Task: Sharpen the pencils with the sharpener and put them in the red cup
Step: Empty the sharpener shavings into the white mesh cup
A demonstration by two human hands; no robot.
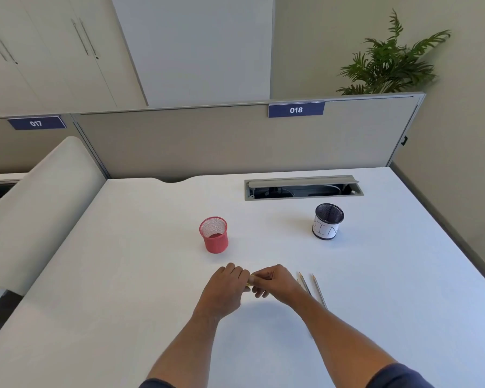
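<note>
Centrally, our left hand (228, 284) and right hand (272, 281) meet, fingers curled on a small yellowish thing (251, 279), identity unclear. Two pencils (318, 289) lie right of them on the counter (123, 275); red cup (214, 236) above.

Office; numbered desk partitions (296, 110); cabinets (53, 51)

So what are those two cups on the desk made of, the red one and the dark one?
The red cup looks like fine wire mesh, probably metal painted matte red: light shows through its perforated wall. The dark cup shows the same mesh weave at its rim, in black; a white band, apparently paper with hand-drawn letters, wraps its lower part.
</note>
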